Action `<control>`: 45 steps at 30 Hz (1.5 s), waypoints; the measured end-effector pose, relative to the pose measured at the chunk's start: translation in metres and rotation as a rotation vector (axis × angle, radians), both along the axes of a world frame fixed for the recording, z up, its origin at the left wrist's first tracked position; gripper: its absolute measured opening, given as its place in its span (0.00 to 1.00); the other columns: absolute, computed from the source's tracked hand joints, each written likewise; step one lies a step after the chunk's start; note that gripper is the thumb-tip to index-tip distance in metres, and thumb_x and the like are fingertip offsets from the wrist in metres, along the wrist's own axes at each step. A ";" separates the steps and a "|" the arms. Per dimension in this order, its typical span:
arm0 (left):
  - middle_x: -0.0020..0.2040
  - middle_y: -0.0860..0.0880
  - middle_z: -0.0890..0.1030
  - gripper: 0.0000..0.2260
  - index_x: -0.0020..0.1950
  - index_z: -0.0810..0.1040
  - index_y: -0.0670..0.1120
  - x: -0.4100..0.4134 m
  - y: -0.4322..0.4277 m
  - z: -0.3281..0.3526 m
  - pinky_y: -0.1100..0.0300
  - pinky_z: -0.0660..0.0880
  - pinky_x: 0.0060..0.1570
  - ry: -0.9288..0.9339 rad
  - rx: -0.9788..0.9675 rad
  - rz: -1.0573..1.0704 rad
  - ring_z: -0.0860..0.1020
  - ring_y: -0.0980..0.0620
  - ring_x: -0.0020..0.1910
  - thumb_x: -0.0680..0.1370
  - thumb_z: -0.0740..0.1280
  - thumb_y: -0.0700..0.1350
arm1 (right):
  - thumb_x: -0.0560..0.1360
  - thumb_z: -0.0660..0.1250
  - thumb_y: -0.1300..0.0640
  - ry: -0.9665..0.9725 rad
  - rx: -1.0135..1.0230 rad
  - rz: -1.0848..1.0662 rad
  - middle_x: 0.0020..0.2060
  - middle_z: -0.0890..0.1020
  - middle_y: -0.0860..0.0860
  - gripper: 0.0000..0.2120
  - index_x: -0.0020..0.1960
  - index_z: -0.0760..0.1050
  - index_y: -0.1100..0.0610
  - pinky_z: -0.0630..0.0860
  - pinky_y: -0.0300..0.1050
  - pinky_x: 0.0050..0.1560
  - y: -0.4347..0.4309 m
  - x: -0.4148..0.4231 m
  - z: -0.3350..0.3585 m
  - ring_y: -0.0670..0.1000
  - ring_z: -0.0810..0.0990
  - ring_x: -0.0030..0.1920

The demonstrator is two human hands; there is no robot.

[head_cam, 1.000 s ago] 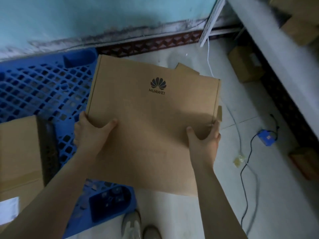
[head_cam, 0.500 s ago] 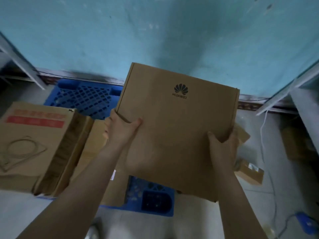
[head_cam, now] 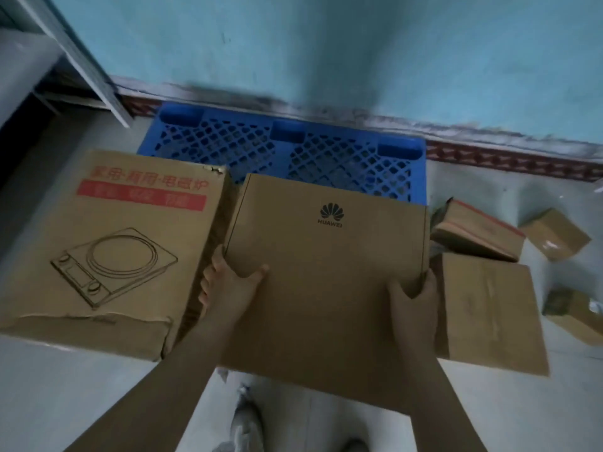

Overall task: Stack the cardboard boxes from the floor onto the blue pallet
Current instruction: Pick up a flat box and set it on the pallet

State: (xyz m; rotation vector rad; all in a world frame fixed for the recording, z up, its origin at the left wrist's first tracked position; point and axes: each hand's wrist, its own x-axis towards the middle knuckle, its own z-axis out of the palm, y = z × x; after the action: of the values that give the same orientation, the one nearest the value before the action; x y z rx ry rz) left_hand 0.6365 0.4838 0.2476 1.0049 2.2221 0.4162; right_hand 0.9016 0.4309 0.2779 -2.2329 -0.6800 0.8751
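Huawei box (head_cam: 326,288): frame centre, logo side up, held by both hands, covering the near edge of the pallet (head_cam: 284,151); whether it rests on the pallet cannot be told.
Left hand (head_cam: 228,285): grips the box's left edge; thumb on the top face, fingers curled round the side.
Right hand (head_cam: 412,298): grips the right edge; thumb on top, fingers wrapped over the rim.
Pallet: blue lattice, upper centre, against the wall (head_cam: 359,53).
Cooker box (head_cam: 107,243): centre left, just beside the Huawei box; red print and a line drawing on top.
Flat box (head_cam: 489,314): right of centre, beside the right hand.
Small boxes (head_cam: 554,238): several, scattered on the floor at right.
Shoes (head_cam: 248,425): bottom centre.
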 end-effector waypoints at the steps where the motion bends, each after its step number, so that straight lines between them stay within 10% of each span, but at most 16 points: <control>1: 0.75 0.42 0.63 0.48 0.78 0.52 0.53 -0.007 -0.002 -0.017 0.38 0.57 0.69 -0.008 -0.017 -0.010 0.62 0.37 0.73 0.66 0.73 0.65 | 0.78 0.66 0.51 -0.005 -0.022 -0.008 0.77 0.63 0.53 0.36 0.81 0.53 0.49 0.65 0.62 0.70 -0.001 -0.006 -0.017 0.59 0.66 0.75; 12: 0.77 0.44 0.59 0.46 0.78 0.51 0.54 -0.038 -0.035 -0.154 0.37 0.57 0.72 -0.045 -0.081 0.040 0.60 0.38 0.75 0.69 0.75 0.60 | 0.79 0.61 0.52 0.078 -0.092 -0.087 0.74 0.69 0.50 0.29 0.79 0.59 0.47 0.69 0.51 0.59 0.001 -0.036 -0.167 0.55 0.70 0.70; 27: 0.77 0.47 0.54 0.40 0.79 0.55 0.48 -0.032 -0.023 -0.162 0.45 0.60 0.73 0.009 0.065 0.047 0.60 0.44 0.75 0.73 0.73 0.50 | 0.79 0.59 0.51 0.148 -0.076 -0.109 0.77 0.65 0.47 0.30 0.80 0.54 0.44 0.65 0.48 0.57 0.000 -0.054 -0.204 0.47 0.69 0.64; 31: 0.77 0.52 0.54 0.33 0.78 0.57 0.48 -0.013 -0.025 -0.138 0.57 0.65 0.70 -0.112 0.204 0.020 0.64 0.50 0.73 0.77 0.69 0.44 | 0.79 0.59 0.53 0.118 -0.009 -0.015 0.72 0.67 0.45 0.30 0.79 0.56 0.43 0.66 0.57 0.71 0.004 -0.055 -0.176 0.51 0.69 0.71; 36: 0.76 0.56 0.58 0.22 0.74 0.66 0.53 0.023 0.004 -0.062 0.58 0.62 0.70 -0.267 0.320 -0.030 0.61 0.54 0.75 0.80 0.64 0.48 | 0.80 0.61 0.54 0.198 0.205 -0.007 0.59 0.68 0.27 0.25 0.74 0.63 0.38 0.69 0.45 0.63 0.014 -0.054 -0.098 0.28 0.70 0.58; 42: 0.77 0.53 0.57 0.14 0.69 0.73 0.51 0.076 0.044 0.107 0.85 0.60 0.47 -0.478 0.485 -0.125 0.59 0.59 0.72 0.83 0.59 0.47 | 0.83 0.62 0.53 0.281 0.410 -0.021 0.74 0.68 0.43 0.21 0.74 0.66 0.42 0.68 0.50 0.71 0.039 -0.035 0.054 0.46 0.67 0.73; 45: 0.72 0.56 0.66 0.12 0.64 0.75 0.54 0.103 0.056 0.208 0.75 0.63 0.54 -0.659 0.527 -0.218 0.65 0.59 0.69 0.84 0.57 0.47 | 0.83 0.62 0.56 0.245 0.598 0.016 0.71 0.72 0.41 0.19 0.73 0.69 0.46 0.68 0.44 0.70 0.045 -0.020 0.152 0.41 0.69 0.71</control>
State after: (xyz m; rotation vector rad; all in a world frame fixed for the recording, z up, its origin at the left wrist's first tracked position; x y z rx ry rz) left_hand 0.7393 0.5403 0.4555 1.1441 1.4197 1.0914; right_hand 0.8811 0.4755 0.4297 -1.5645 -0.7272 0.8051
